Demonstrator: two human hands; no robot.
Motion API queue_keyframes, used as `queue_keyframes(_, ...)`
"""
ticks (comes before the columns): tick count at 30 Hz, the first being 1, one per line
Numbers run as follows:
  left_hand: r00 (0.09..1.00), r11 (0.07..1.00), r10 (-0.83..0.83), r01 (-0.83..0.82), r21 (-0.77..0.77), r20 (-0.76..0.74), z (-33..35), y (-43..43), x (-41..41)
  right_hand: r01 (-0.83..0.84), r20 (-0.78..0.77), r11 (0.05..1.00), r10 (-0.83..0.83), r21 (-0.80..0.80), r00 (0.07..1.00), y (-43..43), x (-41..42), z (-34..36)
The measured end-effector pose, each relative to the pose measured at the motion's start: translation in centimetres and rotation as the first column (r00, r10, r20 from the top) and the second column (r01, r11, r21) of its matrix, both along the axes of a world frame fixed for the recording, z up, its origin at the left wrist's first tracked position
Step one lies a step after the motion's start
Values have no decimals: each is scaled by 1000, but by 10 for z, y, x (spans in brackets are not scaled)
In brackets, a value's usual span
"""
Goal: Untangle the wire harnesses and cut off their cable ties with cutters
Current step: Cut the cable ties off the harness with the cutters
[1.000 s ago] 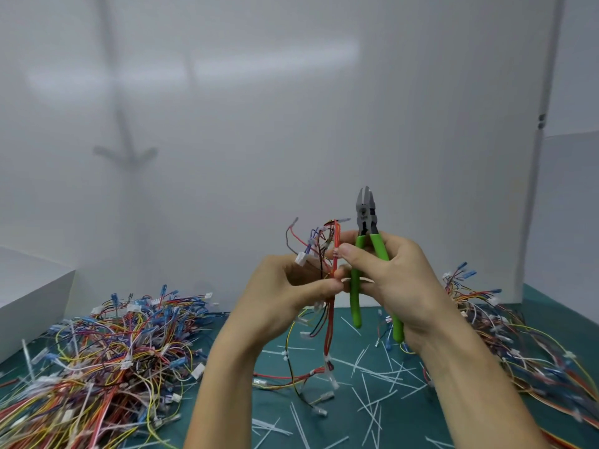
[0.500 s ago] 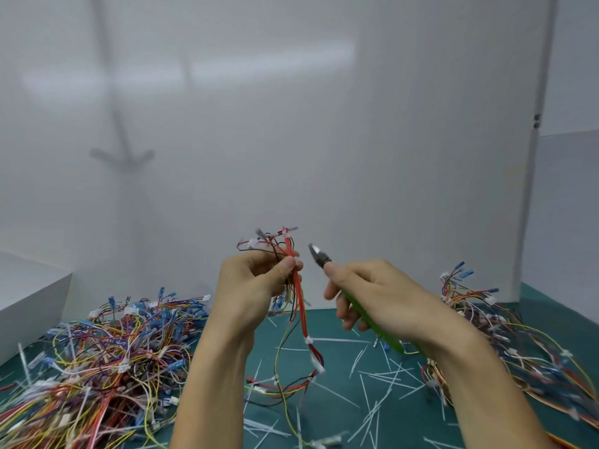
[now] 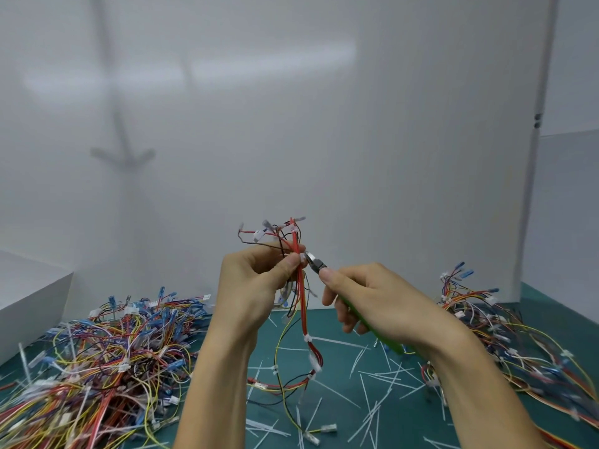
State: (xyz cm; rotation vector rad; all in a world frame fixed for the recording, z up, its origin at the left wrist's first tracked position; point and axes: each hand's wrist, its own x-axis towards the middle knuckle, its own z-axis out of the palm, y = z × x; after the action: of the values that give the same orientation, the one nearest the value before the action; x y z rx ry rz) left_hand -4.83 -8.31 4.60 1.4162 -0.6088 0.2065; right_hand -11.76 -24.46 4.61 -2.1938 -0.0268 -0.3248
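Note:
My left hand (image 3: pixel 256 286) pinches a wire harness (image 3: pixel 303 306) of red, black and yellow wires, held upright above the green mat. Its lower end hangs down to the mat, with white cable ties (image 3: pixel 306 338) around the red wires. My right hand (image 3: pixel 372 299) grips green-handled cutters (image 3: pixel 385 340). The metal cutter jaws (image 3: pixel 313 261) point up-left and touch a white tie on the harness just beside my left thumb.
A big heap of tangled harnesses (image 3: pixel 97 367) covers the mat at the left, and another heap (image 3: pixel 505 338) lies at the right. Several cut white ties (image 3: pixel 372 393) litter the green mat (image 3: pixel 340 426). A white box (image 3: pixel 29 296) stands at far left; a white wall stands behind.
The cutters swung from pointing straight up to pointing at the harness, and their jaws have now reached the tie by my left thumb. My left hand shifted left with the harness.

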Motion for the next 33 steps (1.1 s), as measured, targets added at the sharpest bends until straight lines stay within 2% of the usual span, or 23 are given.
queue_keyframes(8,999,999,-27,25,-43,-29,2,1,-1,-11,53,1000,11,6,999,0,-1,2)
queue_keyframes(15,999,1000,-23,22,-20,-33,1,2,1,24,99,997,-17,-77,995,-1,-4,4)
queue_keyframes(19,997,999,25,-27,-33,-75,-1,2,3,31,69,994,-38,101,997,2,-2,3)
queue_keyframes(24,992,997,57,-62,-38,-116,-2,7,6,69,128,987,-88,145,988,1,0,3)
queue_keyframes(33,979,995,-83,91,36,-186,2,10,2,104,134,994,-102,-15,986,-2,0,0)
